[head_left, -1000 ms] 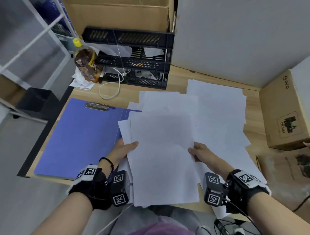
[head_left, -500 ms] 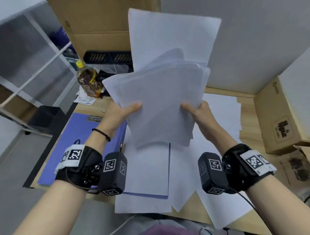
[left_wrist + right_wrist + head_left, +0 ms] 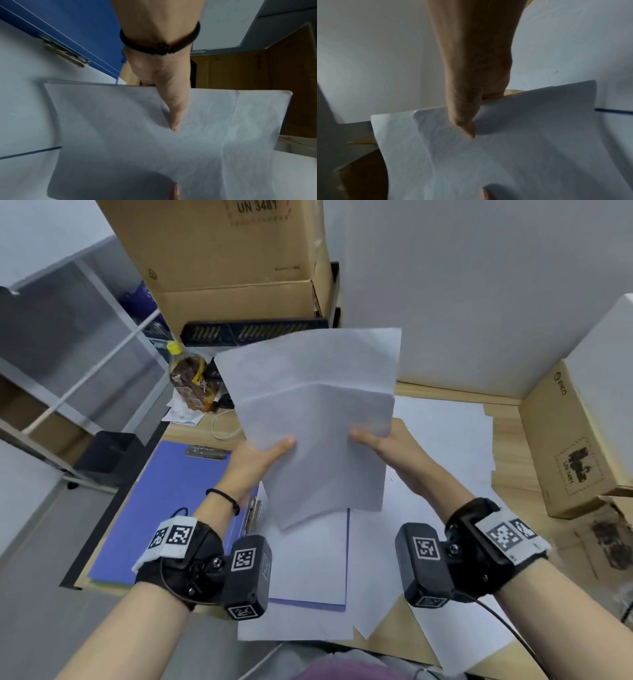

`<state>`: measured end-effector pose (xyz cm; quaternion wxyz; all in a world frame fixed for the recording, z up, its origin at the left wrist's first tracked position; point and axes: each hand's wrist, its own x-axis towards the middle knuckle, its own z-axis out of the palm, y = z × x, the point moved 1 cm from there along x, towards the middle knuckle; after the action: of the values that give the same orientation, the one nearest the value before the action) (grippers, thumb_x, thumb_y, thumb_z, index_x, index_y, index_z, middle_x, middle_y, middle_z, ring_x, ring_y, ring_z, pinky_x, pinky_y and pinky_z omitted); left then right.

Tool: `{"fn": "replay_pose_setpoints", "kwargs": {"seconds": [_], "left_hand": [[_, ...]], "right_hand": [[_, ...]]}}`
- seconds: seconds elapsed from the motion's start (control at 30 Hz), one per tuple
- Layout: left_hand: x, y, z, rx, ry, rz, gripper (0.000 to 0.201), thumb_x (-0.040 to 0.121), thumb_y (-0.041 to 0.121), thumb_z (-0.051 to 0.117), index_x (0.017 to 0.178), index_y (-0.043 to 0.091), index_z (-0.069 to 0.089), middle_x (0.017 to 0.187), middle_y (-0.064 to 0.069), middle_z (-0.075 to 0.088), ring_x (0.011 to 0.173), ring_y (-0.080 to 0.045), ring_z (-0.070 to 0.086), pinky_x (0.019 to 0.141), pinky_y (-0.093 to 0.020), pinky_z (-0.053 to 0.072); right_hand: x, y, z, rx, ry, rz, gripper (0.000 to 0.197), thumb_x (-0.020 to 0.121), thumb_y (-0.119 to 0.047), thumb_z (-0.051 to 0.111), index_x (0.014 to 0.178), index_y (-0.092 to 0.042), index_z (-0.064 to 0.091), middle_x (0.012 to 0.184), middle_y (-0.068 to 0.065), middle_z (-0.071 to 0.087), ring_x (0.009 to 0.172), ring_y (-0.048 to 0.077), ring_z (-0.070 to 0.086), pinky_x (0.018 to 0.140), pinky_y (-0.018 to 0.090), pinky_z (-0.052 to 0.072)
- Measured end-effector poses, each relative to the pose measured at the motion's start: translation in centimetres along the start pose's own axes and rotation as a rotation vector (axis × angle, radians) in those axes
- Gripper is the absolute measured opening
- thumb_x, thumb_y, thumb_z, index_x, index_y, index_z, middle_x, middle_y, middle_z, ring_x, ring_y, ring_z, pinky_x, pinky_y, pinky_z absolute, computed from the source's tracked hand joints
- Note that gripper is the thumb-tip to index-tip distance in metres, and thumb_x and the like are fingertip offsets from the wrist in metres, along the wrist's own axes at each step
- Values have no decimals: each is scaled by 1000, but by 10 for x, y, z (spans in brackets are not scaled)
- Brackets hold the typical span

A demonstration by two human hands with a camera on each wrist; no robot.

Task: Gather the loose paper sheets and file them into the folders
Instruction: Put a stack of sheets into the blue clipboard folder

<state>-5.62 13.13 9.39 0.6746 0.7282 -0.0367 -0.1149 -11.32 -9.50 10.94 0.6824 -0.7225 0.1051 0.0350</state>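
A stack of white paper sheets [image 3: 315,422] stands nearly upright above the desk, one sheet poking out higher at the back. My left hand [image 3: 260,453] pinches its left edge, thumb on the front face. My right hand [image 3: 383,441] pinches the right edge the same way. In the left wrist view the stack of sheets [image 3: 154,142] lies under my thumb [image 3: 173,116]; in the right wrist view my thumb [image 3: 467,128] presses on the sheets [image 3: 513,155]. An open blue folder [image 3: 164,508] lies below with sheets [image 3: 308,563] on its right half. More loose sheets [image 3: 445,446] cover the desk on the right.
A brown drink bottle [image 3: 190,381] and black letter trays [image 3: 253,330] stand at the back left, under a big cardboard box [image 3: 233,254]. Another cardboard box [image 3: 568,446] sits at the right. A white cable [image 3: 222,426] loops near the bottle.
Both hands lifted the sheets off the desk and raised them upright. Since half a second ago the stack has come lower and its sheets sit more evenly together.
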Motion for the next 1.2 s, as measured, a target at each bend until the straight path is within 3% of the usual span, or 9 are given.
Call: {"fn": "replay_pose_setpoints", "kwargs": {"seconds": [0.2, 0.27, 0.4, 0.5, 0.63, 0.77, 0.93, 1.03, 1.2], "left_hand": [[13, 38, -13, -66, 33, 155, 29, 81, 12, 74, 108, 19, 65, 109, 1, 71, 99, -11, 68, 81, -23, 55], [12, 22, -14, -8, -7, 85, 32, 80, 13, 74, 111, 16, 64, 106, 4, 73, 98, -11, 68, 78, -23, 55], [0, -24, -11, 66, -70, -114, 49, 81, 15, 74, 127, 15, 56, 120, 2, 67, 109, -9, 63, 93, -26, 50], [-4, -29, -6, 56, -73, -137, 50, 84, 16, 71, 130, 16, 53, 124, 2, 64, 111, -9, 61, 88, -21, 49], [1, 0, -1, 3, -1, -75, 32, 88, 16, 66, 119, 19, 59, 113, 7, 66, 91, 5, 63, 71, -9, 50], [2, 29, -5, -79, 18, -2, 19, 87, 18, 67, 100, 31, 65, 109, 11, 69, 105, -10, 65, 89, -25, 51], [-9, -12, -16, -23, -71, -149, 41, 79, 22, 75, 117, 23, 61, 120, 1, 68, 113, -19, 63, 94, -36, 51], [-18, -45, -20, 31, -120, -291, 30, 85, 15, 69, 114, 20, 62, 120, -3, 68, 110, -21, 64, 93, -35, 51], [-12, -42, -18, 89, -158, -252, 30, 92, 15, 60, 122, 18, 59, 116, 5, 67, 111, -15, 62, 92, -30, 48]], "right_hand": [[-4, -33, -8, 77, -7, -124, 29, 92, -18, 65, 120, -19, 64, 117, -4, 71, 104, 10, 69, 87, 25, 56], [-4, -10, -10, 48, 25, -71, 32, 91, -17, 66, 123, -16, 63, 118, -4, 70, 106, 11, 67, 86, 25, 55], [-5, 47, -6, -8, 131, 96, 35, 92, -14, 63, 126, -13, 58, 122, 1, 66, 101, 8, 64, 70, 12, 50], [-4, 53, 0, -18, 152, 122, 34, 94, -14, 59, 128, -13, 57, 118, -2, 65, 104, 10, 63, 72, 15, 47], [2, 15, 3, 19, 148, 27, 23, 96, -17, 56, 118, -17, 63, 109, -6, 69, 92, 7, 67, 71, 20, 54], [4, -18, 1, 77, 188, -68, 22, 94, -19, 60, 115, -15, 65, 105, -5, 72, 90, 10, 70, 76, 24, 58], [-8, 34, 10, 47, 163, 75, 22, 92, -14, 60, 114, -15, 65, 112, 1, 71, 93, 14, 69, 76, 26, 56], [-21, 73, 11, -20, 96, 198, 26, 93, -11, 57, 117, -17, 65, 120, 0, 68, 105, 17, 65, 86, 30, 53], [-22, 57, 6, -64, 80, 193, 27, 94, -8, 51, 116, -18, 64, 117, -3, 67, 107, 16, 63, 85, 29, 50]]}}
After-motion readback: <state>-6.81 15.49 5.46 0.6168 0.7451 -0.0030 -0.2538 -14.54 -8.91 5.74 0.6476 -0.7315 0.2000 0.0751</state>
